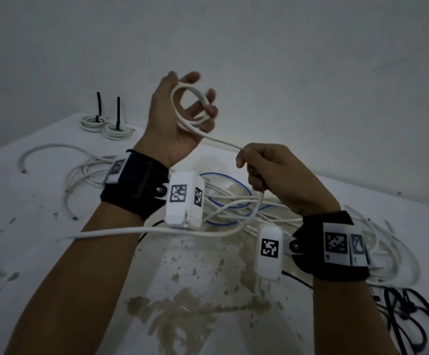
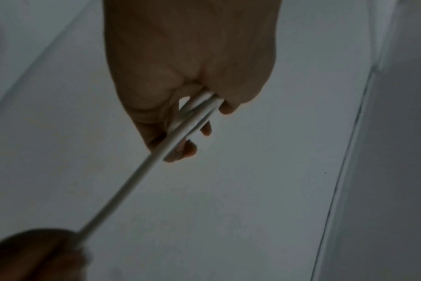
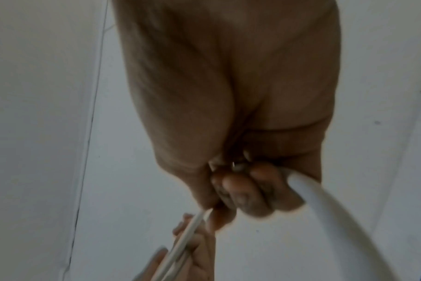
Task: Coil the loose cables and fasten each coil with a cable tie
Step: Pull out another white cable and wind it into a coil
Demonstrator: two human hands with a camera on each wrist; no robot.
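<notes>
My left hand (image 1: 182,108) is raised above the table and holds a small coil of white cable (image 1: 190,103) looped around its fingers. In the left wrist view the same loops (image 2: 195,117) run through the curled fingers (image 2: 180,150). From the coil the white cable (image 1: 221,142) stretches down to my right hand (image 1: 264,165), which grips it in a fist; its tail (image 1: 157,230) trails across my left forearm. The right wrist view shows the fist (image 3: 248,194) closed round the cable (image 3: 324,205). Two white coils (image 1: 105,125) tied with black cable ties (image 1: 118,111) lie at the table's far left.
A tangle of loose white cables (image 1: 236,206) and a blue cable (image 1: 228,198) lies on the white table (image 1: 28,239) under my hands. Black cables (image 1: 413,316) sit at the right front. More white cable (image 1: 54,149) curves at the left. A wall stands close behind.
</notes>
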